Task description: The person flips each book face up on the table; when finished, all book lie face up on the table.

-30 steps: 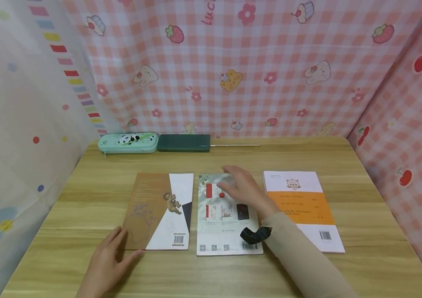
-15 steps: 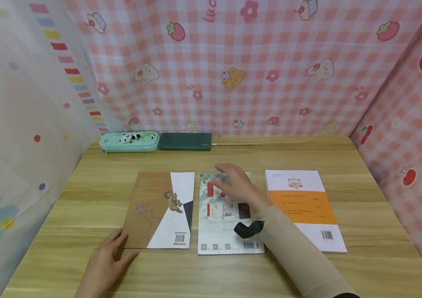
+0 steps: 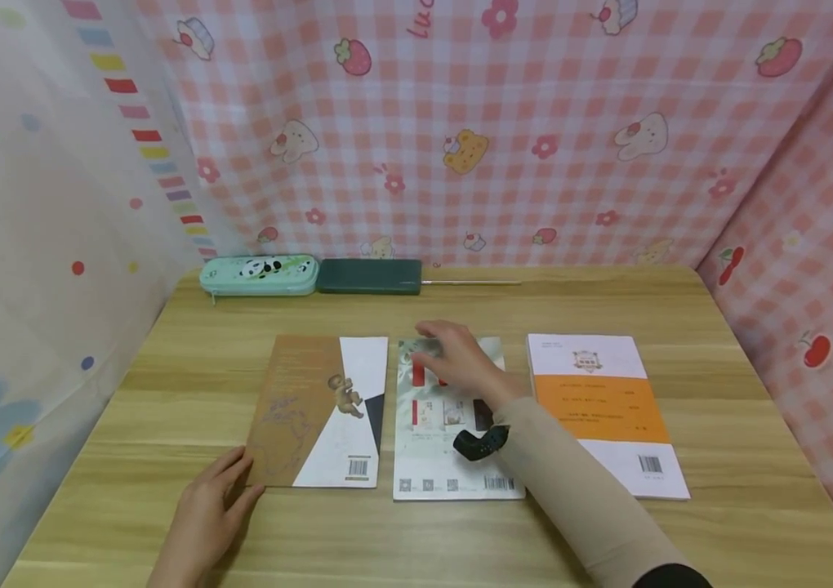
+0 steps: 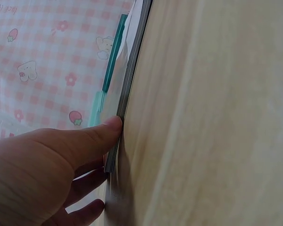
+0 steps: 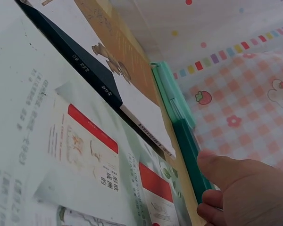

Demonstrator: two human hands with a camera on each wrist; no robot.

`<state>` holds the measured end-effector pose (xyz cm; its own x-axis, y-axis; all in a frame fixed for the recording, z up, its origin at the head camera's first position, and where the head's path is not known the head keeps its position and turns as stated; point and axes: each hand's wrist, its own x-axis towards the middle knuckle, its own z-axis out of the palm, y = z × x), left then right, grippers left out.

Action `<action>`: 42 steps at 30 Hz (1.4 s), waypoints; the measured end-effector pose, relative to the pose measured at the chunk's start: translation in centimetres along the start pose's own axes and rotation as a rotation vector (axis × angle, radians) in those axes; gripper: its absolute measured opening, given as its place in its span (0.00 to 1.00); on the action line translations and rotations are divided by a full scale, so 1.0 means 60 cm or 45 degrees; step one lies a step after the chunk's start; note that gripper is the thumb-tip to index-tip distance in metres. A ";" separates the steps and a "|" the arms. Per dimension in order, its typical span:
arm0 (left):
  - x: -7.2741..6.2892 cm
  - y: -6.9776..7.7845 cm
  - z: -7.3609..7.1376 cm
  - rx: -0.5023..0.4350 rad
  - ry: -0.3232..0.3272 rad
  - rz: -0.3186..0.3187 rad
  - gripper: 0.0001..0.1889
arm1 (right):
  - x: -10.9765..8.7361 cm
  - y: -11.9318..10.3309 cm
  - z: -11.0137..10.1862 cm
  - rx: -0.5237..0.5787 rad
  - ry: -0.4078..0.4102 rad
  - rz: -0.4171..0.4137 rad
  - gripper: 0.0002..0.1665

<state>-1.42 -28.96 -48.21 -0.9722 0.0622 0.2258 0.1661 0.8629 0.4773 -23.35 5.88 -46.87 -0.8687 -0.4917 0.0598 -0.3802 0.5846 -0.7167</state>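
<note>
Three books lie face down in a row, as the head view shows. My left hand (image 3: pixel 199 523) is at the near left corner of the brown-and-white book (image 3: pixel 295 408). Its thumb touches the near edge and its other fingers lie along the left edge; the left wrist view shows the thumb tip against the book's grey edge (image 4: pixel 132 70). Over the far part of the pale green book (image 3: pixel 424 461) is my right hand (image 3: pixel 456 359), fingers pointing left and slightly bent, holding nothing. An orange-and-white book (image 3: pixel 593 355) lies to the right, partly behind the sleeve.
Along the table's back edge stand a mint pencil case (image 3: pixel 258 276) with a panda and a dark green box (image 3: pixel 370 276). A thin metal rod (image 3: pixel 471 282) extends from the box. Checked cloth (image 3: pixel 416 106) hangs behind. A black curved piece (image 3: pixel 481 443) sits at my right wrist.
My left thumb has drawn in against the book's near edge. My right hand has shifted slightly left over the middle book. The books stay in place; the head view has tilted slightly.
</note>
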 end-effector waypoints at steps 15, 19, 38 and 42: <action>0.003 -0.002 0.000 0.008 -0.015 -0.049 0.26 | 0.027 0.007 0.022 -0.050 -0.026 -0.025 0.32; 0.003 -0.002 0.000 0.016 -0.003 -0.037 0.27 | 0.035 0.005 0.027 -0.058 -0.043 -0.011 0.32; 0.009 0.000 0.006 0.014 0.022 -0.050 0.33 | 0.061 -0.003 0.050 -0.093 -0.116 -0.156 0.25; 0.009 0.000 0.006 0.005 0.025 -0.050 0.33 | 0.062 -0.009 0.052 -0.101 -0.126 -0.159 0.25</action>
<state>-1.98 -28.76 -48.37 -0.9744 0.0186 0.2240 0.1274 0.8665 0.4826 -25.39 1.73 -48.42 -0.7791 -0.6226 0.0733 -0.5106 0.5623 -0.6505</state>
